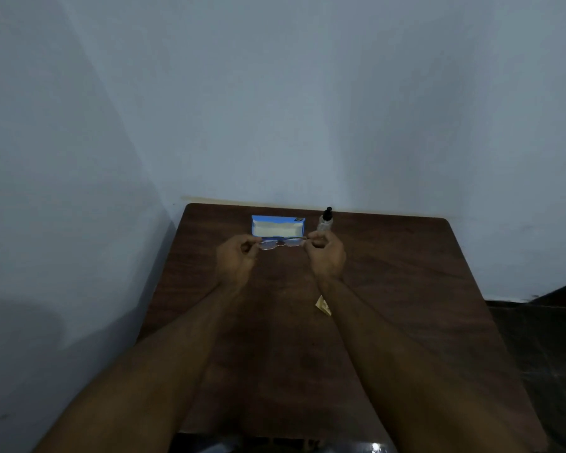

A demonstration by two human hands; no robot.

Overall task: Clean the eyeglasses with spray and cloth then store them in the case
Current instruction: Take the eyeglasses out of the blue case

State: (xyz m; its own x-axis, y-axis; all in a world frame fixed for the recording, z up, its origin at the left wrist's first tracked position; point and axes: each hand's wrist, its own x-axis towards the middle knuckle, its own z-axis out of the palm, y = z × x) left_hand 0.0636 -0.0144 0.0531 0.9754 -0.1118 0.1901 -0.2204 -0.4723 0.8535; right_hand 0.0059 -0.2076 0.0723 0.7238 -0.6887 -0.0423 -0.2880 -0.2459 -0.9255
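Observation:
Thin-framed eyeglasses point(280, 243) hang between my two hands just above the dark wooden table point(406, 289). My left hand point(237, 256) pinches their left end and my right hand point(327, 253) pinches their right end. Right behind the glasses lies an open blue case point(277, 226) with a pale lining, near the table's far edge. A small clear spray bottle point(325, 220) with a black cap stands upright to the right of the case, just beyond my right fingers. A yellowish cloth point(323, 305) lies on the table, partly hidden by my right forearm.
The table is pushed into a corner of pale walls, with one wall along its far edge and another at the left. Dark floor shows to the right of the table.

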